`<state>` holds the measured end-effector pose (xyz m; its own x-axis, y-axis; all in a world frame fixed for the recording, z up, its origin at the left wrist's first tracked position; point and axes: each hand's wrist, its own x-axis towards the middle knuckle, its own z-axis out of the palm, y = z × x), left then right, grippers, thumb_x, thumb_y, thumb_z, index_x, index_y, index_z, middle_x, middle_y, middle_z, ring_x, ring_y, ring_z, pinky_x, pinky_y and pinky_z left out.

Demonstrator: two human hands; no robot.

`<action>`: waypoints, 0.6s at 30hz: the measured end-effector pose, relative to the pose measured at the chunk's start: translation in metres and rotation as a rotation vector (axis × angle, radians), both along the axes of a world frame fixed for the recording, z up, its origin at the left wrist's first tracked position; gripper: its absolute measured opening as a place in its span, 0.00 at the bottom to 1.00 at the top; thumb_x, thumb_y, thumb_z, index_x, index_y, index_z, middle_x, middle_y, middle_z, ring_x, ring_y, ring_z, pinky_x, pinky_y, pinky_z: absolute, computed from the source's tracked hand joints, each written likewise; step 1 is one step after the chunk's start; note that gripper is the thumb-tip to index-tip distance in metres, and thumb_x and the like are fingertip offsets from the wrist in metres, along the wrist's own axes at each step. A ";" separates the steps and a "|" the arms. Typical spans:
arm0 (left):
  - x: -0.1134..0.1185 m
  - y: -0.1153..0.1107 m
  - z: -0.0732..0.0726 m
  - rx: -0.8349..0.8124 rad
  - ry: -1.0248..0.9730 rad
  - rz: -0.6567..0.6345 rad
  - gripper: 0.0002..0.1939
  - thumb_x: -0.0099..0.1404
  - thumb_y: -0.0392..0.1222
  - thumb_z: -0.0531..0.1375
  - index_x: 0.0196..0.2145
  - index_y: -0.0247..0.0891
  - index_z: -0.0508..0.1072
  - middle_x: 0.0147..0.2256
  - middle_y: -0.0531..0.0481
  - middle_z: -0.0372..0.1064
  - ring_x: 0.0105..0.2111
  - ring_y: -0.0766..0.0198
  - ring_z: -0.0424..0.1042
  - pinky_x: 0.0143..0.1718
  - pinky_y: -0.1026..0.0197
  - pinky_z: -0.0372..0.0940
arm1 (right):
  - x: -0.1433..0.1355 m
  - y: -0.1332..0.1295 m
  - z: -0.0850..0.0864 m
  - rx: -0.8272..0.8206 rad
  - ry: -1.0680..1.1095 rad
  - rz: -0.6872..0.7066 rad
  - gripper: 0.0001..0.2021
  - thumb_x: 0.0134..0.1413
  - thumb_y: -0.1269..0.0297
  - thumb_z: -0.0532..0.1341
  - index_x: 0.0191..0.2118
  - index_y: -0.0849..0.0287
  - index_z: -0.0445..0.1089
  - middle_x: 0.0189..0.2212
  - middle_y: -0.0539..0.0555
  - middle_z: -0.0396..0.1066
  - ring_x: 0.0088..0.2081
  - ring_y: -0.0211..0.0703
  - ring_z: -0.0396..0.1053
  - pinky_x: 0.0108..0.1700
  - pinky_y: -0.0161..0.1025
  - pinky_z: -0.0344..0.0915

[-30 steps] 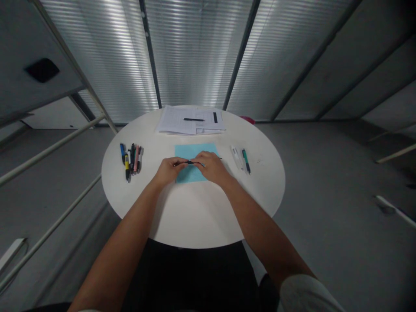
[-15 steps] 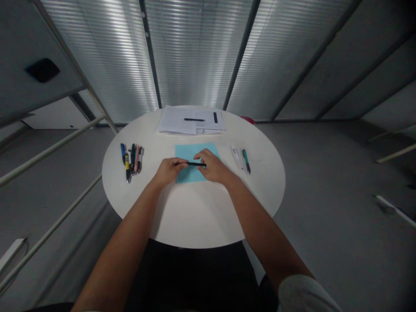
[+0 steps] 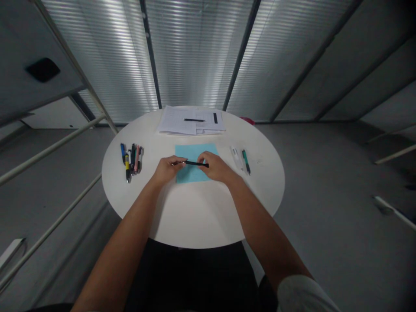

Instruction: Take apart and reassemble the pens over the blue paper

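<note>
Right hand (image 3: pixel 215 167) has shifted, baring the slim black pen (image 3: pixel 193 163) over square blue paper (image 3: pixel 191 175); left hand (image 3: pixel 165 171) pinches its 9 o'clock end; right curls at 3 o'clock, grip unclear; round white bench (image 3: pixel 198 219).

More of the black pen comes into view

My right hand (image 3: pixel 214 166) has drawn away from my left hand (image 3: pixel 165 170), so the gap between them is wider than a second ago and more of the blue sheet (image 3: pixel 191 174) shows through it. The black pen (image 3: pixel 193 163), mostly covered by my right fingers then, now lies exposed to its blunt right end, which has dipped slightly. Half a second ago those fingers were spread; now they have curled in near that end (whether they grip it, I can't tell). A silvery part has appeared at my left fingertips. The thin dark tip beyond my right hand is gone from sight.
</note>
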<state>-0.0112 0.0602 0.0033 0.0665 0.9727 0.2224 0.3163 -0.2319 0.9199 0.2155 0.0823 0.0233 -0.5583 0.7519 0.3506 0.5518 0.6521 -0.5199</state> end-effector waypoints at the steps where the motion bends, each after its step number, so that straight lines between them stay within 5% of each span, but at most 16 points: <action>1: 0.000 0.000 0.000 0.008 -0.002 0.005 0.18 0.54 0.50 0.66 0.39 0.37 0.82 0.33 0.45 0.77 0.31 0.59 0.72 0.36 0.58 0.64 | 0.001 0.001 0.000 -0.002 -0.004 0.000 0.07 0.56 0.67 0.61 0.41 0.58 0.72 0.38 0.53 0.72 0.39 0.41 0.68 0.42 0.37 0.62; 8: 0.000 0.002 0.001 0.017 -0.109 0.036 0.14 0.55 0.49 0.66 0.35 0.38 0.82 0.35 0.45 0.78 0.37 0.58 0.73 0.44 0.56 0.64 | -0.001 0.000 0.002 -0.009 -0.037 -0.047 0.11 0.62 0.61 0.56 0.44 0.54 0.74 0.40 0.54 0.74 0.40 0.42 0.70 0.43 0.40 0.62; 12: -0.001 0.001 0.004 0.011 -0.160 0.063 0.14 0.51 0.46 0.68 0.35 0.38 0.82 0.33 0.47 0.77 0.32 0.61 0.71 0.39 0.58 0.64 | -0.003 0.001 -0.001 -0.106 0.127 -0.047 0.12 0.51 0.66 0.63 0.43 0.57 0.71 0.40 0.54 0.72 0.37 0.41 0.68 0.39 0.38 0.63; 18: 0.000 0.000 0.006 -0.071 -0.281 0.072 0.16 0.49 0.45 0.69 0.37 0.38 0.82 0.28 0.49 0.75 0.27 0.65 0.67 0.32 0.60 0.61 | 0.001 0.003 0.000 -0.266 0.138 -0.015 0.10 0.57 0.58 0.58 0.36 0.59 0.71 0.30 0.50 0.70 0.31 0.38 0.65 0.36 0.37 0.60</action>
<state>-0.0112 0.0599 0.0094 -0.0575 0.9864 0.1540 0.0607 -0.1505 0.9867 0.2162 0.0853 0.0228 -0.5067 0.8357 0.2117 0.4727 0.4747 -0.7425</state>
